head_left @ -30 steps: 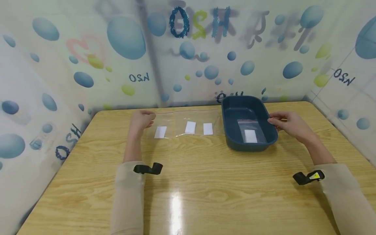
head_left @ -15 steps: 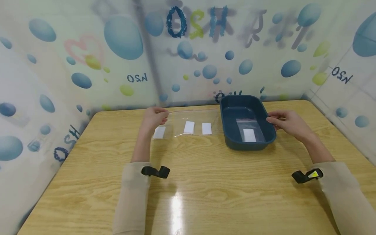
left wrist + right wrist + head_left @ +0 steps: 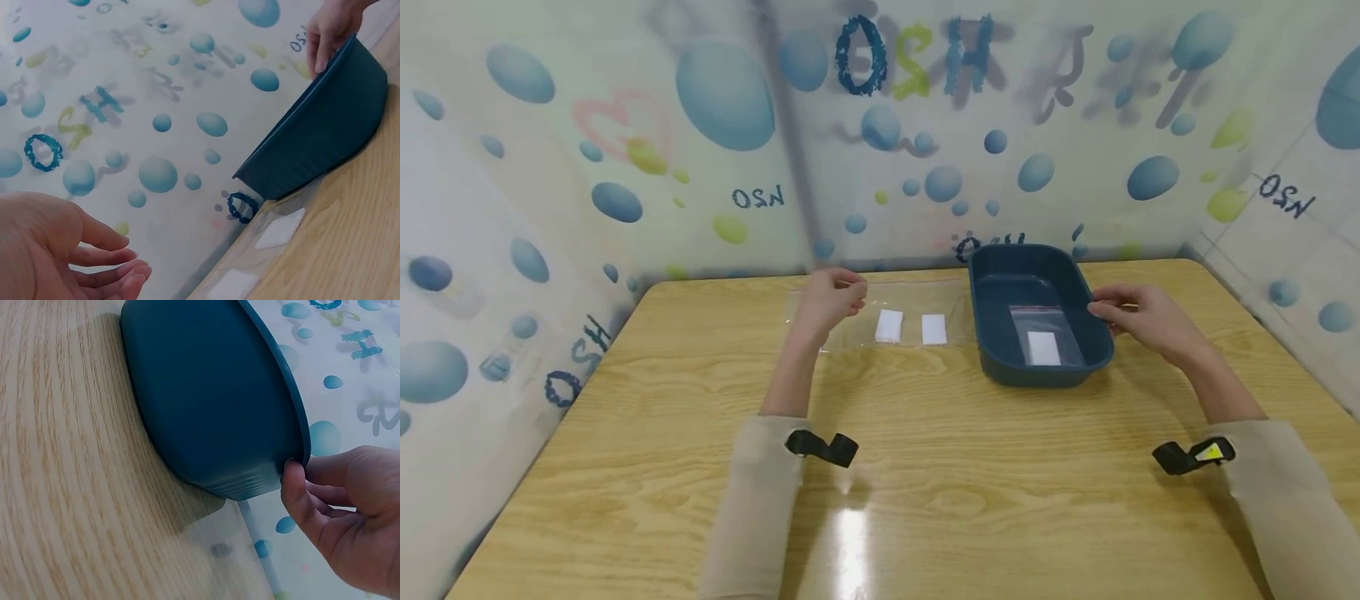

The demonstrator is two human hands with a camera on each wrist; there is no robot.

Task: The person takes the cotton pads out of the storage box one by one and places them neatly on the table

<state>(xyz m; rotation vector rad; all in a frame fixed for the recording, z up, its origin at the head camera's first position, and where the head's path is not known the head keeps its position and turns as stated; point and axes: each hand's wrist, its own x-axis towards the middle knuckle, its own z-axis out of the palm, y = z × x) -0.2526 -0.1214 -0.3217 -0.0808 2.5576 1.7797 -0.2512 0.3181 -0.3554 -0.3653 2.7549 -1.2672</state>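
My right hand [image 3: 1138,317] pinches the right rim of a dark blue plastic bin [image 3: 1047,377], thumb outside the wall in the right wrist view. Inside the bin lies a clear zip bag [image 3: 1030,318] with a white rectangle in it. My left hand [image 3: 833,298] hovers above a row of clear zip bags [image 3: 913,298], its fingers loosely bent and nothing between them, as the left wrist view shows. Two white rectangles [image 3: 934,329] show in the row; the forearm and hand cover part of the leftmost bag.
A wooden table [image 3: 955,467] carries everything. The bin stands at its back right, close to a patterned curtain [image 3: 880,192] behind. The row of bags lies along the back edge, left of the bin.
My left hand has moved rightward along the bags, and the leftmost white rectangle is now hidden behind it. My right hand and the bin have stayed in place.
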